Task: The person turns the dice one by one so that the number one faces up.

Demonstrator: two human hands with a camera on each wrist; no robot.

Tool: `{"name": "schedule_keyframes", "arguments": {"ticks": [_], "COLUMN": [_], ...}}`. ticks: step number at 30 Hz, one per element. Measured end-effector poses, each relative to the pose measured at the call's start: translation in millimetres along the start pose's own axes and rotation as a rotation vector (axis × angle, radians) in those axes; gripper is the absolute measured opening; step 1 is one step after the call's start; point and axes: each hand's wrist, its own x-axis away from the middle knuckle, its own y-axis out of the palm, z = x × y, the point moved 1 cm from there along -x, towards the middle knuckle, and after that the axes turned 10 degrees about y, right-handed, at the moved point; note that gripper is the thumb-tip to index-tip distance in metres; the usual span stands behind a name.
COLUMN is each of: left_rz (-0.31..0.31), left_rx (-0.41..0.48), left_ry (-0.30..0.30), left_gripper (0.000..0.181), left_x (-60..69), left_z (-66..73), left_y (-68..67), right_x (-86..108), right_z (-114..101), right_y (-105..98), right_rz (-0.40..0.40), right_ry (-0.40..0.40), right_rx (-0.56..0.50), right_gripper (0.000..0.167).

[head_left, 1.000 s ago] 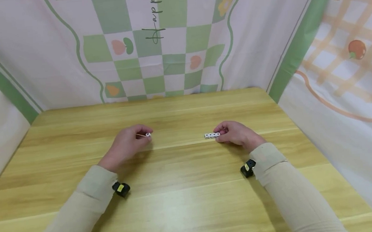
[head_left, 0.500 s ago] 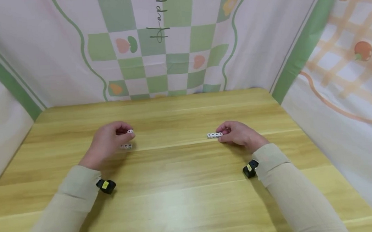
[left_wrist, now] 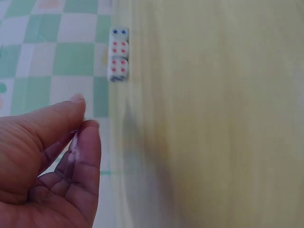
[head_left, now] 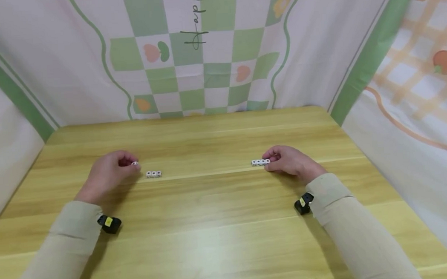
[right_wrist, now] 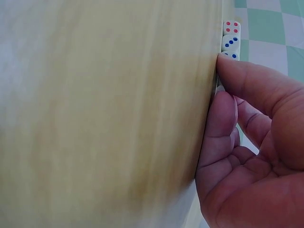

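In the head view my left hand (head_left: 110,172) is above the left part of the table, pinching a white die (head_left: 135,163) between thumb and fingers. That die is mostly covered by the fingers in the left wrist view. Just right of this hand lies a row of three white dice (head_left: 154,174), also visible in the left wrist view as a dice row (left_wrist: 118,54) with red and blue pips. On the right, my right hand (head_left: 292,163) grips the near end of a longer row of dice (head_left: 260,162). Its thumb and finger hide part of that row (right_wrist: 231,40) in the right wrist view.
The wooden table (head_left: 212,208) has a light, glossy top. A white and green checkered cloth (head_left: 215,67) hangs behind its far edge, with more patterned cloth (head_left: 408,89) on the right side. Each wrist carries a small black camera (head_left: 110,224).
Holding its die, my left hand has moved left, and the row of three dice it covered now shows fully. My right hand stays at its row; the head view has shifted slightly.
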Motion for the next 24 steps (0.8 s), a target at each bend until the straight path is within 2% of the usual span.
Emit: {"name": "schedule_keyframes", "arguments": {"ticks": [9,15,24], "left_rz": [-0.052,-0.093,-0.143], "left_rx": [-0.048,-0.079,-0.03], "left_ry": [0.006,0.022,0.012], "left_gripper": [0.017,0.014,0.014], "left_x": [-2.2,-5.5,-10.2], "left_z": [-11.5,-8.4,-2.2], "left_y": [3.1,7.0,13.3], "right_x": [-0.2,-0.7,-2.7], "right_z": [0,0,2], "right_y": [0,0,0], "right_rz": [0.003,-0.002,-0.004], "right_ry": [-0.013,-0.017,-0.012], "right_rx": [0.015,0.025,0.025], "right_gripper": [0.037,0.038,0.038]}}
